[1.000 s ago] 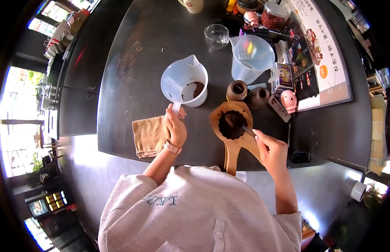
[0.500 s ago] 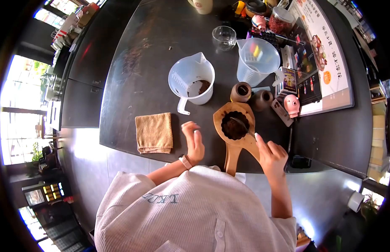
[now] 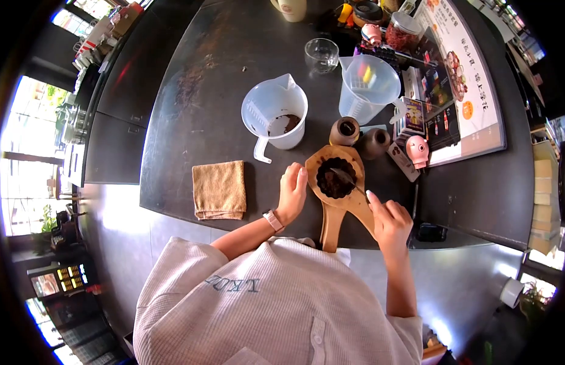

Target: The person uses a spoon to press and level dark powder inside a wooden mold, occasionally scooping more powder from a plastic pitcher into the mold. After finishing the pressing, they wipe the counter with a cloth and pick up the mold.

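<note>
My right hand (image 3: 392,222) grips the handle of a small metal spoon (image 3: 359,187). The spoon's head rests in dark, crumbly material (image 3: 334,181) inside the scalloped round hollow of a wooden mould (image 3: 319,193). Two wooden legs extend from the mould toward my body. My left hand (image 3: 292,193) is beside the mould's left edge, fingers extended and holding nothing. Just beyond it stands a clear plastic measuring jug (image 3: 258,125), some dark crumbs in its bottom. Left of that hand lies a folded brown cloth (image 3: 218,190).
Behind the mould are two small brown pots (image 3: 344,131), (image 3: 375,143). A second plastic jug (image 3: 370,91) and a glass cup (image 3: 322,56) stand farther back. To the right are a pink pig figurine (image 3: 418,151) and a large menu board (image 3: 471,91). The dark table's (image 3: 191,134) front edge runs near my body.
My left hand has moved right and up, close to the mould, its fingers less curled. My right hand keeps the spoon in the dark material. The whole view has shifted slightly.
</note>
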`<state>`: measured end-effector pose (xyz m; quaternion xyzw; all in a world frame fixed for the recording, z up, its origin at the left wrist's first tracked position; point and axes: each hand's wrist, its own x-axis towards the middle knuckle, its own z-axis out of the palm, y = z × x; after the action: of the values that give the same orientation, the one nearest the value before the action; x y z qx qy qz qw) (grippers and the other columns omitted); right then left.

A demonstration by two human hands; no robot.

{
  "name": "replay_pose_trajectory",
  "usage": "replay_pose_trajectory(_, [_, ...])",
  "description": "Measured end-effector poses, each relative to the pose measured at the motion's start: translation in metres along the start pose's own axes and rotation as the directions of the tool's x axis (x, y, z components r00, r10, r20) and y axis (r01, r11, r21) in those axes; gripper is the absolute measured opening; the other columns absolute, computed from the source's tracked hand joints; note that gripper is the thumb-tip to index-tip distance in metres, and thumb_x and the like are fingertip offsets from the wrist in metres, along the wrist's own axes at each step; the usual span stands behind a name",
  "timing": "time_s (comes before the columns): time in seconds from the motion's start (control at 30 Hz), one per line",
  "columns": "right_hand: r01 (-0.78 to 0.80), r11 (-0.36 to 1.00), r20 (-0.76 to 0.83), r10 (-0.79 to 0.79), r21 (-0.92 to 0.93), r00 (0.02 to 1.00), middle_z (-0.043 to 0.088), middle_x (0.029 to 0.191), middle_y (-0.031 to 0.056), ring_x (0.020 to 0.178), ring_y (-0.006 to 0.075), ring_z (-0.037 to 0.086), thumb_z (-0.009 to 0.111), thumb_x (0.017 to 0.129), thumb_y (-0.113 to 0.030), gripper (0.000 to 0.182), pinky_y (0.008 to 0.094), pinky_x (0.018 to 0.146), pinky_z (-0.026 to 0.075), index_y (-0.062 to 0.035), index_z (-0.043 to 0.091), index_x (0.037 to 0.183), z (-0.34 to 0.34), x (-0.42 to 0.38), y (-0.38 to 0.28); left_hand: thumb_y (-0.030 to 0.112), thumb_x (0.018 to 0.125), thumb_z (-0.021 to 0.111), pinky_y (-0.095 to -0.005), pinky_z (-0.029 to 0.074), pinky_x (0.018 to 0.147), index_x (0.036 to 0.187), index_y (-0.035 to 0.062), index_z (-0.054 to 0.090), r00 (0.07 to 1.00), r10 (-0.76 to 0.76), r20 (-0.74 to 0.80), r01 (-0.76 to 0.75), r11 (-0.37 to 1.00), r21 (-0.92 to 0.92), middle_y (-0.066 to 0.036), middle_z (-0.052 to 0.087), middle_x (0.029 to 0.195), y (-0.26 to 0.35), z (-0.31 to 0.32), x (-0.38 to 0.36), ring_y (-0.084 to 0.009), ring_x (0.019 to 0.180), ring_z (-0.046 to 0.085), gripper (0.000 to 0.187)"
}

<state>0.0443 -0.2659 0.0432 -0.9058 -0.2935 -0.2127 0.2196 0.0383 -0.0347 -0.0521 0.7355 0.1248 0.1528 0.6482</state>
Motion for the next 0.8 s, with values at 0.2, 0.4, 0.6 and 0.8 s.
replay_pose_trajectory(0.2, [-0.174,0.944,0.073,0.16,0.282,0.984,0.047,0.062,0.0034,0.053,0.0189,0.048,0.066,0.076,-0.004,0.035,0.0298,0.051,0.042,-0.0134,0.067,0.109,0.01,-0.002,0.013,0.014,0.089,0.048,-0.0327,0.036,0.064,0.078,-0.0013,0.041,0.997,0.009,0.072,-0.006,0.999,-0.043,-0.011,0.038,0.075,0.007,-0.002,-0.002,-0.0221,0.067,0.038,0.02])
replay_pose_trajectory(0.4, [-0.187,0.912,0.089,0.166,0.364,0.982,0.048,0.062,0.0047,0.055,0.0195,0.049,0.065,0.077,-0.002,0.035,0.0307,0.052,0.042,-0.0131,0.066,0.111,0.012,0.0,0.023,0.013,0.084,0.051,-0.0316,0.034,0.062,0.076,-0.001,0.039,0.989,0.083,0.12,-0.077,0.996,-0.054,-0.01,0.034,0.073,0.0,-0.004,0.002,-0.0211,0.067,0.036,0.02])
replay_pose_trajectory(0.6, [-0.194,0.93,0.099,0.171,0.312,0.98,0.045,0.06,0.0054,0.051,0.0202,0.045,0.066,0.078,-0.003,0.032,0.0317,0.049,0.038,-0.0129,0.067,0.108,-0.001,0.006,0.016,0.023,0.083,0.054,-0.0324,0.032,0.059,0.075,-0.0005,0.039,0.971,0.229,0.068,-0.224,0.972,-0.075,-0.01,0.034,0.072,-0.01,-0.001,0.003,-0.0228,0.065,0.035,0.028])
replay_pose_trajectory(0.8, [-0.043,0.982,0.058,0.033,0.183,0.998,0.04,0.056,0.0034,0.044,0.0198,0.039,0.068,0.075,-0.005,0.032,0.0305,0.044,0.036,-0.0131,0.068,0.106,-0.009,0.009,-0.001,0.045,0.082,0.053,-0.0335,0.031,0.058,0.074,0.001,0.04,0.935,0.309,0.171,-0.301,0.951,-0.077,-0.01,0.034,0.07,-0.01,-0.004,0.007,-0.0244,0.064,0.034,0.047])
